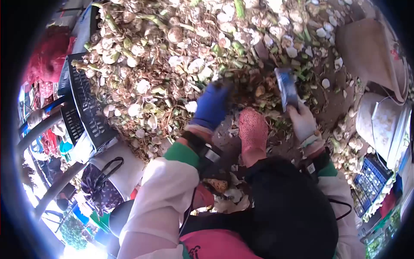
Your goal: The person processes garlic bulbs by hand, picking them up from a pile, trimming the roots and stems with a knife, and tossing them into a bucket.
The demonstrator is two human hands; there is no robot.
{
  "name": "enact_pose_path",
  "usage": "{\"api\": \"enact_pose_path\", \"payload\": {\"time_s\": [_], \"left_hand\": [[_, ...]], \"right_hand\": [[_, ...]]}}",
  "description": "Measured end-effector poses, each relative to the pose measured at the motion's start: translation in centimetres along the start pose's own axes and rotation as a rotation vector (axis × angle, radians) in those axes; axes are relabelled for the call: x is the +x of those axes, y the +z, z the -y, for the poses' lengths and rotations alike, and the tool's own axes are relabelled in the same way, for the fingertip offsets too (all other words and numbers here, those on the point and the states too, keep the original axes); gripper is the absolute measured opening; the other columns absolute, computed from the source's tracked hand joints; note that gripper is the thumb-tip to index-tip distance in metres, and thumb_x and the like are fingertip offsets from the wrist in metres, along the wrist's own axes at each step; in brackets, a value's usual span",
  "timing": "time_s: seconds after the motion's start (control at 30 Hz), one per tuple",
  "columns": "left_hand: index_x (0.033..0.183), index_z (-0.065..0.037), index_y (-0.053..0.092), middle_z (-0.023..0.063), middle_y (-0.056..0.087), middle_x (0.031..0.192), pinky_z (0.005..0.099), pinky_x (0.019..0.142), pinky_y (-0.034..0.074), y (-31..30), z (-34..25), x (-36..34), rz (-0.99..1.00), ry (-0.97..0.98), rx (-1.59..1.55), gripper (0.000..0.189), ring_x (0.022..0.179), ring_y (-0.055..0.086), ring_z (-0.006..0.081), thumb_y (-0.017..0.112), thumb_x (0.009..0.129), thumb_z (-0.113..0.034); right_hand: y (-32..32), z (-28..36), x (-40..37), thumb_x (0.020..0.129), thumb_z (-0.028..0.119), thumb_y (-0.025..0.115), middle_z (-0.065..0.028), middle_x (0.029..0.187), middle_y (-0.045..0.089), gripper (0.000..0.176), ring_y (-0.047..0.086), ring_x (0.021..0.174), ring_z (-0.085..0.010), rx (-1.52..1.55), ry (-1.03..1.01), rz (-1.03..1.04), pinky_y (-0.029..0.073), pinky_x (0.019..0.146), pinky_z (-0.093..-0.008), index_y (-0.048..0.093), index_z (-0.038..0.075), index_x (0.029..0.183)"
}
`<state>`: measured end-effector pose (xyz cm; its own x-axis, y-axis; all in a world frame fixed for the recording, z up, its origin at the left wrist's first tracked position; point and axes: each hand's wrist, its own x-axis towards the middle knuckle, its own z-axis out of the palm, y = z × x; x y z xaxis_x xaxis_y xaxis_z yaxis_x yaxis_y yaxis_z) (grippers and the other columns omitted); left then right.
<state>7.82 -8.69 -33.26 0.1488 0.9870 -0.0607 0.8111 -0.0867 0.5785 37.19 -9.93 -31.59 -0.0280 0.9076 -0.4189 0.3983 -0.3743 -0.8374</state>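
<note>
Right hand (303, 122) (pale glove) at 3 o'clock, closed round a blue hand tool (286, 86) pointing roughly to 12 (exact type unclear). Left hand (211, 107), blue-gloved, sits near centre toward 12, at the heaped garlic bulbs (174, 34) spanning 10 to 1; fingertips blurred, can't tell its grip. Black plastic crate (82, 90) around 10 o'clock, pink mesh sock (253, 129) between hands.

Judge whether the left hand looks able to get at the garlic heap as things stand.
Probably yes: the blue-gloved left hand is right by the garlic heap, and nothing visible blocks the way; the black crate stands off to the left. Whether the hand holds anything is too blurred to tell.
</note>
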Motion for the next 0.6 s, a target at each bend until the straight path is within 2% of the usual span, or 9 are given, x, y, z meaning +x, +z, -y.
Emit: {"api": "enact_pose_path", "payload": {"time_s": [0.07,0.13,0.17,0.2,0.27,0.3,0.4,0.53,0.6], "left_hand": [[0.121,-0.017,0.057,0.0192,0.061,0.107,0.0447,0.079,0.052,-2.9,1.7,-0.6,0.057,-0.085,-0.015,0.047,0.095,0.061,0.0393,0.073,0.078,-0.027],[0.128,-0.015,0.053,0.0221,0.060,0.112,0.0444,0.082,0.052,-3.1,3.5,-1.7,0.129,-0.127,0.116,0.057,0.098,0.061,0.0404,0.075,0.077,-0.029],[0.131,-0.013,0.050,0.0194,0.061,0.114,0.0414,0.083,0.052,-2.8,3.9,-2.4,0.107,-0.154,0.017,0.058,0.098,0.062,0.0357,0.075,0.080,-0.025],[0.134,-0.011,0.048,0.0168,0.062,0.116,0.0384,0.084,0.052,-2.8,4.0,-2.8,0.086,-0.177,-0.082,0.059,0.099,0.064,0.0310,0.074,0.082,-0.021],[0.138,-0.007,0.043,0.0092,0.064,0.113,0.0315,0.085,0.052,-2.5,1.2,-3.9,-0.045,-0.423,-0.946,0.059,0.100,0.063,0.0184,0.071,0.086,-0.009],[0.140,-0.007,0.040,0.0033,0.063,0.110,0.0269,0.087,0.050,-3.2,-0.6,-4.2,-0.091,-0.433,-1.090,0.059,0.101,0.059,0.0112,0.065,0.088,0.002],[0.128,-0.002,0.051,0.0066,0.066,0.111,0.0302,0.093,0.049,-4.2,-3.1,-4.7,-0.138,-0.451,-1.248,0.042,0.104,0.062,0.0156,0.061,0.088,0.006],[0.133,-0.002,0.049,0.0077,0.066,0.112,0.0324,0.094,0.050,-4.8,-4.0,-4.2,-0.115,-0.427,-1.354,0.047,0.104,0.063,0.0176,0.057,0.087,0.007],[0.124,-0.002,0.057,0.0082,0.067,0.109,0.0312,0.092,0.050,-5.4,-5.1,-3.1,-0.169,-0.455,-1.335,0.039,0.101,0.065,0.0182,0.055,0.086,0.007]], "right_hand": [[0.2,0.2,-0.5,0.093,0.019,0.053,-0.0100,0.089,0.067,0.029,0.062,0.081,-0.0202,0.097,0.126,0.038,0.047,0.075,-0.0310,0.058,-0.001,0.114],[0.2,0.7,0.9,0.093,0.019,0.053,-0.0117,0.084,0.065,0.026,0.061,0.075,-0.0216,-0.110,-0.016,-0.074,0.048,0.070,-0.0320,0.059,0.000,0.111],[0.2,1.5,2.6,0.094,0.019,0.053,-0.0119,0.081,0.064,0.025,0.061,0.073,-0.0217,-0.081,-0.066,-0.081,0.048,0.069,-0.0329,0.059,0.002,0.112],[1.4,1.6,1.5,0.094,0.017,0.055,-0.0105,0.079,0.065,0.024,0.062,0.073,-0.0191,-0.039,-0.287,-0.264,0.049,0.068,-0.0322,0.060,0.003,0.112],[1.0,6.7,0.3,0.093,0.015,0.057,-0.0091,0.080,0.065,0.023,0.062,0.072,-0.0154,-0.016,-0.098,-0.192,0.049,0.066,-0.0308,0.061,0.003,0.113],[1.2,7.6,0.4,0.093,0.014,0.058,-0.0077,0.080,0.065,0.023,0.061,0.072,-0.0132,0.014,-0.071,-0.129,0.049,0.065,-0.0303,0.062,0.003,0.112],[2.3,8.7,1.3,0.091,0.016,0.062,-0.0003,0.080,0.064,0.024,0.057,0.070,-0.0097,0.128,0.037,0.060,0.048,0.063,-0.0293,0.063,0.003,0.111],[3.6,9.7,1.6,0.089,0.018,0.064,-0.0081,0.080,0.066,0.022,0.061,0.065,-0.0191,-0.002,-0.271,0.040,0.049,0.062,-0.0326,0.064,0.004,0.107],[3.3,11.3,2.0,0.088,0.018,0.064,-0.0112,0.080,0.066,0.021,0.062,0.065,-0.0237,-0.120,-0.396,0.005,0.049,0.061,-0.0351,0.064,0.005,0.105]]}}
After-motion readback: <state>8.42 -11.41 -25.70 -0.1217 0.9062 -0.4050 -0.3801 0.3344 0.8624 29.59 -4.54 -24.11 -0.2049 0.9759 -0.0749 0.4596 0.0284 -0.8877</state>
